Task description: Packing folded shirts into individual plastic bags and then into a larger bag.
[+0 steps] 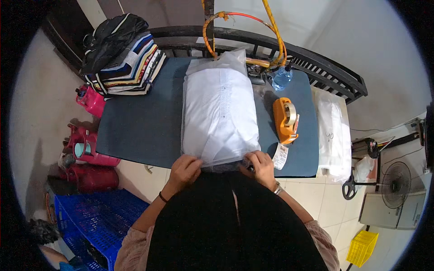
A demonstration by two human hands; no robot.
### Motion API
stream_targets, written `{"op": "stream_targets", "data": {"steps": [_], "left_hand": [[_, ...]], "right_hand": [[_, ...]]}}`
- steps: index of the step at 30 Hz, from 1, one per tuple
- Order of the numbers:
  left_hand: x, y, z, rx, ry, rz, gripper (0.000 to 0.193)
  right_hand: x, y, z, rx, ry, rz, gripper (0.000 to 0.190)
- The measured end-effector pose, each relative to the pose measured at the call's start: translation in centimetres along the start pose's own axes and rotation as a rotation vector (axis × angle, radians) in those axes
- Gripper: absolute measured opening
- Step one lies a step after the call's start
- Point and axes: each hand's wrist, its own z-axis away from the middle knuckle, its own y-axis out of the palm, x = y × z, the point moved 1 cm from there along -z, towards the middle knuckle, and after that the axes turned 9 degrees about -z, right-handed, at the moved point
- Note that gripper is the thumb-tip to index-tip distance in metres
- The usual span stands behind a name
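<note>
A clear plastic bag (234, 58) lies on a grey-blue padded board (145, 128), its far end loose and crumpled. Inside it is a folded white garment (220, 108), with a buttoned strip running down its middle. My left hand (184, 171) grips the bag's near left corner, fingers curled over the edge. At the near right corner, my right hand (261, 167) pinches the plastic between thumb and fingers. Beside that hand is a printed paper slip (280, 156), and beyond the slip an orange tape dispenser (285, 120) with a roll of clear tape.
A stack of folded clothes (135, 73) with a black bag on top stands at the far left. Back right are a spray bottle (282, 78) and an iron (256, 74) beneath a hanging yellow hose (276, 30). Plastic bags (332, 135) lie right of the board; blue crates (98, 216) stand lower left.
</note>
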Motion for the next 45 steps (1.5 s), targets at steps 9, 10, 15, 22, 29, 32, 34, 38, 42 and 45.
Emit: {"op": "stream_targets", "data": {"steps": [9, 10, 15, 22, 29, 32, 34, 38, 42, 45], "left_hand": [[1.3, -0.6, 3.2, 0.182, -0.087, 0.096, 0.037], [1.9, -0.7, 3.6, 0.113, -0.211, 0.086, 0.040], [5.1, 2.8, 8.5, 0.104, -0.465, 0.249, 0.037], [4.2, 4.9, 10.3, 0.029, -0.992, 0.350, 0.017], [5.5, 0.6, 3.3, -0.241, -0.843, 0.327, 0.010], [7.1, -3.3, -4.5, -0.316, -0.751, 0.381, 0.010], [6.8, -5.5, -10.3, -0.369, -0.693, 0.615, 0.013], [7.0, -9.9, -16.9, -0.495, -0.569, 0.838, 0.025], [5.8, -17.6, -21.4, -0.663, -0.394, 0.858, 0.030], [7.0, -20.4, -23.9, -0.669, -0.432, 0.893, 0.031]], "right_hand": [[-0.7, -2.3, 0.5, 0.223, 0.109, -0.388, 0.022], [-1.0, -3.0, 0.5, 0.074, 0.126, -0.392, 0.021], [-6.4, 0.4, 4.0, 0.009, 0.375, -0.325, 0.038], [-6.6, 3.2, 8.4, -0.034, 0.582, -0.439, 0.030], [-7.8, 1.9, 3.4, -0.338, 0.692, -0.756, 0.016], [-5.9, -3.5, -4.9, -0.250, 0.561, -0.644, 0.024], [-6.9, -6.2, -9.4, -0.233, 0.519, -0.791, 0.030], [-5.9, -12.4, -16.6, -0.256, 0.409, -1.011, 0.028], [1.3, -18.1, -22.6, -0.488, 0.231, -1.323, 0.032], [3.8, -18.5, -27.1, -0.444, 0.234, -1.502, 0.025]]}}
